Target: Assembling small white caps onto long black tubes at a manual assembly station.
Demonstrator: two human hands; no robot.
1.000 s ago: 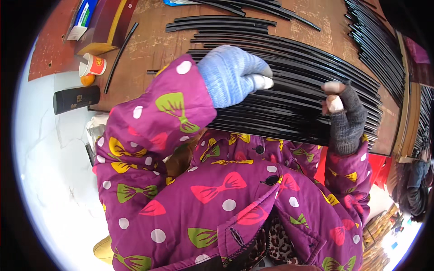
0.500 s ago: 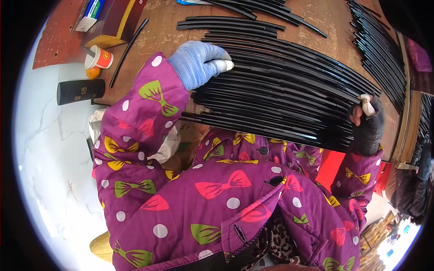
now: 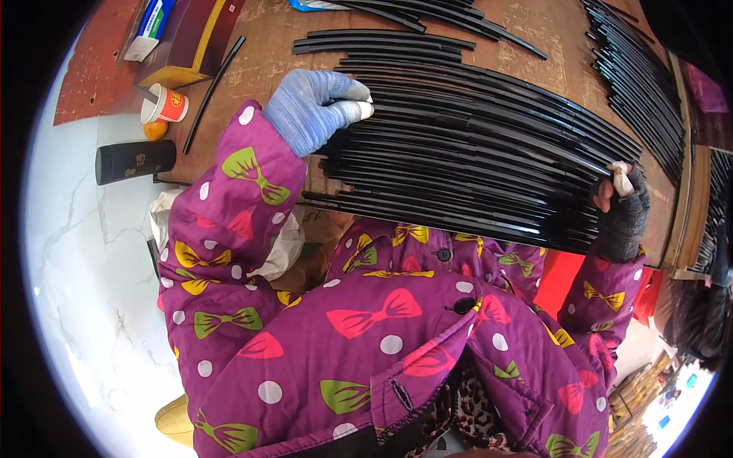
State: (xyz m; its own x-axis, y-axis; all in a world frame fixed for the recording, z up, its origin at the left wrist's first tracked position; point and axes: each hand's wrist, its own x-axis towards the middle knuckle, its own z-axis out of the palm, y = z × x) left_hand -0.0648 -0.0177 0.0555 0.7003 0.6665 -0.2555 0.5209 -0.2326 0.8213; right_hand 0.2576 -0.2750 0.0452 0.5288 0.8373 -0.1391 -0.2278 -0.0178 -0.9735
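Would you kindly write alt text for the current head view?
A blue-gloved left hand and a dark-gloved right hand are at opposite ends of long black strips lying side by side on a brown table.

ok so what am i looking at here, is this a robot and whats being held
No robot, just a person: every picture comes from a wide fisheye camera on their head, which bends straight edges. The left hand, gloved in light blue, pinches at the left ends of long black strips; the right hand, gloved in dark grey, is at their right ends. How many each holds is hard to tell. The strips lie across a brown table, with another pile at upper right and a paper cup toward the left.
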